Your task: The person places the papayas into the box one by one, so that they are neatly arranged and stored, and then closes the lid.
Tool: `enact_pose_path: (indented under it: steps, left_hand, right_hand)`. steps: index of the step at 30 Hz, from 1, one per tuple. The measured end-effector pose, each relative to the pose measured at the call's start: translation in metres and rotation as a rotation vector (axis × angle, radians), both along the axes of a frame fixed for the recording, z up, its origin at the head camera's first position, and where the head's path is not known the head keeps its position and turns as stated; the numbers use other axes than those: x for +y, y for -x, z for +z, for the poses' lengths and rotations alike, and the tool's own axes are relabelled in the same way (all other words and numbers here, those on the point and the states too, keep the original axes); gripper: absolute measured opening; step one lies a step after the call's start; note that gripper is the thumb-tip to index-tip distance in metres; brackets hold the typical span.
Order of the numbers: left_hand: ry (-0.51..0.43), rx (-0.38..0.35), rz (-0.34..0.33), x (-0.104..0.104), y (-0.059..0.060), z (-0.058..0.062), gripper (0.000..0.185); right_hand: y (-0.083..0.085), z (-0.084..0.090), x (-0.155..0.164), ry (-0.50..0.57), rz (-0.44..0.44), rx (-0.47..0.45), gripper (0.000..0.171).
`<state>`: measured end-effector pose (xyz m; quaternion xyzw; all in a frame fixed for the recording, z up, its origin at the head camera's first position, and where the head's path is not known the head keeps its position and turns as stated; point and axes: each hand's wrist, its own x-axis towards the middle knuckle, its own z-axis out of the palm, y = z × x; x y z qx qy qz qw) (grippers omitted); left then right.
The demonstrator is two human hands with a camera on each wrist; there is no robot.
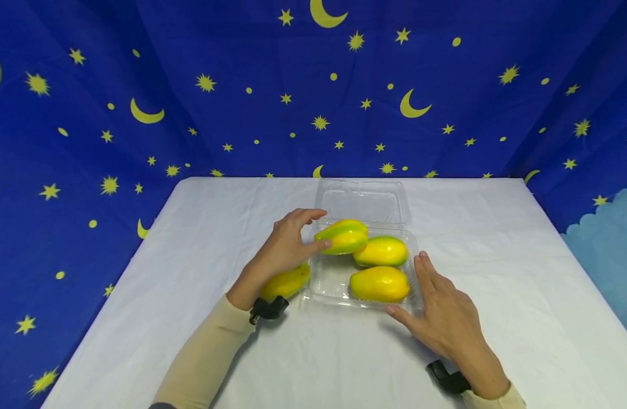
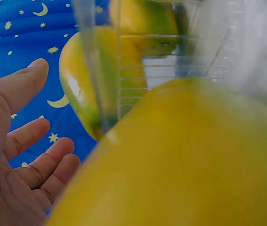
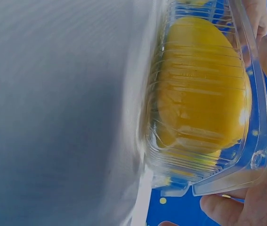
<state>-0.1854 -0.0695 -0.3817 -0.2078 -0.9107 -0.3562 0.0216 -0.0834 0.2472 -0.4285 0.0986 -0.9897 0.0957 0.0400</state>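
A clear plastic clamshell container [image 1: 328, 287] lies unfolded on the table. Two yellow-green papayas sit in its right half, a rear one [image 1: 385, 251] and a front one [image 1: 380, 284]. Another papaya [image 1: 344, 236], streaked with green, is at the back left, tilted against the rear one. Beside it my left hand [image 1: 287, 241] is spread, thumb and fingers apart; the left wrist view shows a gap between this hand and the fruit. My right hand [image 1: 446, 315] rests at the container's right side, fingers extended along the wall and thumb near the front corner.
One more papaya [image 1: 287, 282] lies on the white tablecloth [image 1: 497, 255], left of the container and partly under my left wrist. The transparent lid [image 1: 361, 201] lies flat behind the container. A blue curtain [image 1: 241, 119] with moons and stars borders the table.
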Motion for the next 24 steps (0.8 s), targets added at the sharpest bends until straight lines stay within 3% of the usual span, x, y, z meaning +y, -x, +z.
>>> enact_pose_path:
  steps: [15,24]
  left_hand:
    - [-0.01,0.077,0.059,-0.013,-0.009,0.025,0.057]
    - [-0.032,0.075,0.03,-0.02,-0.014,0.017,0.057]
  right_hand:
    - [0.002,0.001,0.0,-0.005,0.004,-0.003,0.116]
    - [0.0,0.001,-0.001,0.009,-0.001,-0.012,0.115]
